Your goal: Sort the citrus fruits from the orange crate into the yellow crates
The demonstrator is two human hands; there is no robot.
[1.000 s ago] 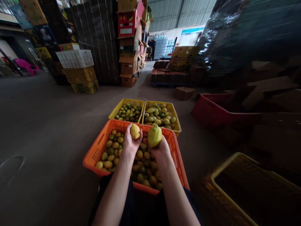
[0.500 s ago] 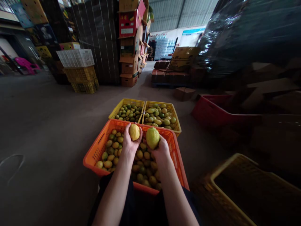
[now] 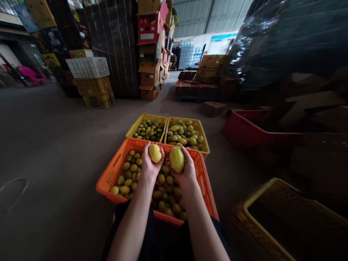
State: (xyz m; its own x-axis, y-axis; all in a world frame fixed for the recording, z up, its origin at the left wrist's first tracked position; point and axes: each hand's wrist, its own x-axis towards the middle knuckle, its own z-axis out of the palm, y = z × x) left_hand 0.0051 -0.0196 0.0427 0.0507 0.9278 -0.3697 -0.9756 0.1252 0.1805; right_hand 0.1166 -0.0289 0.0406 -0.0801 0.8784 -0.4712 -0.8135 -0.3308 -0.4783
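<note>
Yellow fruit (image 3: 154,153) is filling the left hand (image 3: 149,170). At three o'clock, the right hand (image 3: 188,173) is cradling greenish fruit (image 3: 177,160), best cupped loosely.

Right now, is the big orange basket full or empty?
It has lots of fruit in it: the orange basket shows many yellow and green fruits inside, below its rim.

Yellow fruit (image 3: 154,153), green fruit (image 3: 177,160): undersides hidden; blurred crate (image 3: 254,195) cut off.
</note>
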